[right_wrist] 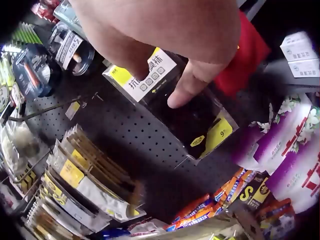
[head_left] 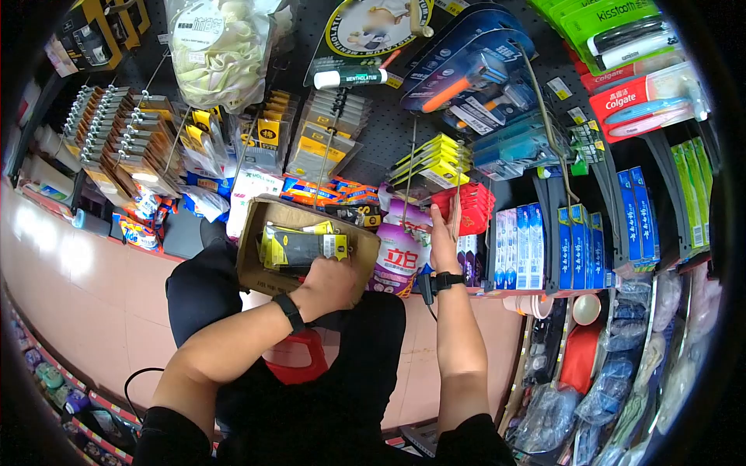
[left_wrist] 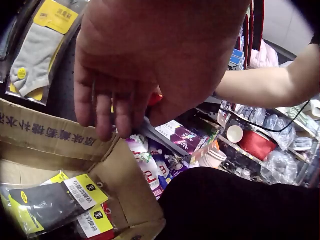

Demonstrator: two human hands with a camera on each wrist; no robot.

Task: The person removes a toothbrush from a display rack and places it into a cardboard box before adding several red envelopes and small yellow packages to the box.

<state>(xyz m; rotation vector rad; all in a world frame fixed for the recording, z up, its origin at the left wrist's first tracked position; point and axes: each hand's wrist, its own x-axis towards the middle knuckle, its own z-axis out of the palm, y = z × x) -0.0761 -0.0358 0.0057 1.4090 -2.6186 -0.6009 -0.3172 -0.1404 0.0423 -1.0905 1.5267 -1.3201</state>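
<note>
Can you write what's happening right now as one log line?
right hand: holds black sock packet | left hand: at cardboard box | inside box: other packets

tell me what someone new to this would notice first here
Likely the open cardboard box at the person's knees, with packaged socks inside and the left hand at its near side. Next, the black sock packet pinched in the right hand before the dark pegboard, then the purple bags beside the box.
</note>
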